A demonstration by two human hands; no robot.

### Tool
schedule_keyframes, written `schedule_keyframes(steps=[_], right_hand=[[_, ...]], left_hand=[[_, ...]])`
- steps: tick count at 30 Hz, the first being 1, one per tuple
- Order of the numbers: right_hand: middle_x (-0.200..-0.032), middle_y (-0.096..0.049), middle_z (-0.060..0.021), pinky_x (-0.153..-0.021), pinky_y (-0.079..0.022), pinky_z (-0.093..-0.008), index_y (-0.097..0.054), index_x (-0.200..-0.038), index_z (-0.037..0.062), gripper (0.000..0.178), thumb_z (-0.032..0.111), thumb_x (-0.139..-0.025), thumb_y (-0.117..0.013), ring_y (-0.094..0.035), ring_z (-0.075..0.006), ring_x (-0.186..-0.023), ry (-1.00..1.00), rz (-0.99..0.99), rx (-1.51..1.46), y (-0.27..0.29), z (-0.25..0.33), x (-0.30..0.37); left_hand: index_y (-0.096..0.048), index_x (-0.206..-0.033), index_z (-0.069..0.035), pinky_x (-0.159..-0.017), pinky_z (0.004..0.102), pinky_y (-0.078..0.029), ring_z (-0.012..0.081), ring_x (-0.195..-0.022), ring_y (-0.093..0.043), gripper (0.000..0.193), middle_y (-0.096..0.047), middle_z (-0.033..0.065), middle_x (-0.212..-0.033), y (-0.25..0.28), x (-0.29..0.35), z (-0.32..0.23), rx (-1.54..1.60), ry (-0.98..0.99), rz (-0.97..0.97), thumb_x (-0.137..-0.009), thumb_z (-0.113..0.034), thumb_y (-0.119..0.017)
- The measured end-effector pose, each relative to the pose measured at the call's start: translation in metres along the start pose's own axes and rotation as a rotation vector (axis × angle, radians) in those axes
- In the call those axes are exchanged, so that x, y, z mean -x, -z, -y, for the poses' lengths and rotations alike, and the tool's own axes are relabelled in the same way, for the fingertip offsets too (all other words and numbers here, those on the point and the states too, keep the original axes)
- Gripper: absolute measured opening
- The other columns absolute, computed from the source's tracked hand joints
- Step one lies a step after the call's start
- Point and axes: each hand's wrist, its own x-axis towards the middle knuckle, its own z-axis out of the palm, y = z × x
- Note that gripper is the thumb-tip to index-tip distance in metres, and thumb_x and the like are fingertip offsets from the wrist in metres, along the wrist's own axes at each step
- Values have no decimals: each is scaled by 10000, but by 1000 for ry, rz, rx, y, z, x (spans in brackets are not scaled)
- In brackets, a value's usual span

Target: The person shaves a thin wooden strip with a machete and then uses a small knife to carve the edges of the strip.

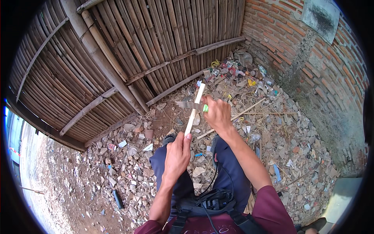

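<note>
A pale strip of wood or bamboo (pixel 190 125) slants up and away from me in front of my knees. My left hand (pixel 178 153) is closed round its near end, with the thumb along it. My right hand (pixel 219 115) grips a knife by its bright green handle (pixel 205 108). The knife's blade (pixel 190 105) points left and lies across the strip, a little beyond its middle. The far end of the strip rises past the blade, free of both hands.
Rubble and litter (pixel 230 78) cover the ground, thickest by the far corner. A bamboo fence (pixel 167 35) stands ahead and left, a brick wall (pixel 280 43) at right. A thin stick (pixel 249 109) lies beyond my right forearm. A black case with cables (pixel 214 202) sits at my waist.
</note>
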Motion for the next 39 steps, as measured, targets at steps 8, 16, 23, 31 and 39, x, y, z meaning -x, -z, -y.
schedule_keyframes(steps=[8, 16, 23, 31, 39], right_hand=[[-545, -650, -161, -422, -499, -440, -681, -912, 35, 201, 187, -1030, -625, -694, -310, -479, 14, -48, 49, -17, -4, -17], [-616, -693, -154, -412, -482, -370, -709, -831, 44, 265, 166, -1052, -628, -713, -241, -536, -208, 38, 214, -49, -36, -52], [-555, -540, 19, -502, -404, -403, -759, -866, 31, 433, 372, -1073, -592, -465, -132, -477, -391, -125, 64, -38, -177, -58], [-619, -235, 125, -508, -201, -243, -714, -1220, 21, 568, 536, -1125, -495, -225, -34, -515, -603, 415, -1311, 55, -32, 5], [-787, -628, 52, -580, -315, -225, -714, -1098, -10, 269, 229, -991, -775, -476, -6, -682, -566, 180, -1075, 83, -14, 42]], left_hand=[[-566, -934, 23, -605, 513, -440, 451, -613, -582, 388, -567, 250, -655, -2, -9, 3, -13, -29, -57, -1143, -301, -517], [-575, -950, 23, -588, 507, -422, 442, -603, -580, 371, -576, 242, -661, 3, 0, 18, -43, 19, -48, -1144, -288, -517], [-530, -891, 28, -543, 400, -340, 149, -598, -338, 396, -411, 130, -615, 16, 22, 49, 101, 18, -57, -1138, -281, -550], [-521, -879, 19, -553, 413, -319, 201, -591, -332, 392, -421, 142, -617, 25, 16, 34, 101, -9, 138, -1126, -283, -570], [-569, -892, 14, -563, 439, -352, 283, -544, -415, 367, -460, 169, -602, 36, 9, 9, -105, -123, 190, -1084, -293, -629]])
